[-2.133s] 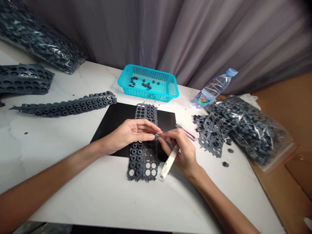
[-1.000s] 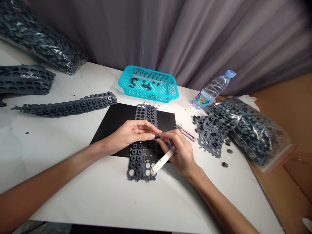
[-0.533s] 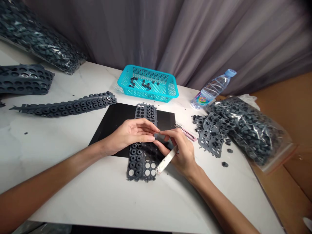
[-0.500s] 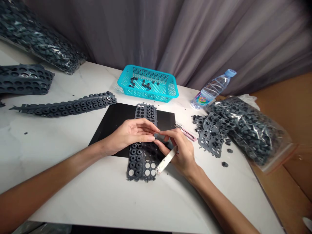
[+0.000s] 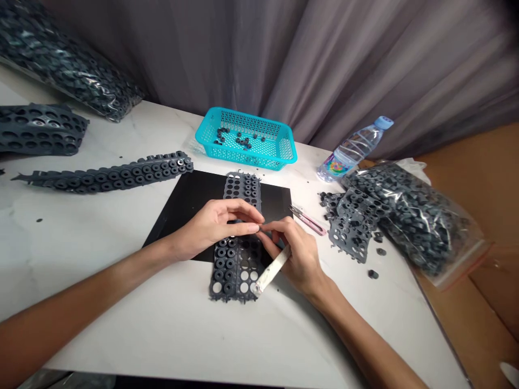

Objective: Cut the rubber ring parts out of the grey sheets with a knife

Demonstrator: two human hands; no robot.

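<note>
Perforated rubber sheet (image 5: 236, 270) lying beneath both hands across the black mat (image 5: 275, 200), its long axis running away from the person. The left hand (image 5: 217, 226), narrowly curved, spans it; the right hand (image 5: 298, 248), beside its right edge, holds a white-handled tool (image 5: 273, 271). Whether the close-set fingertips pinch anything cannot be told.
</note>
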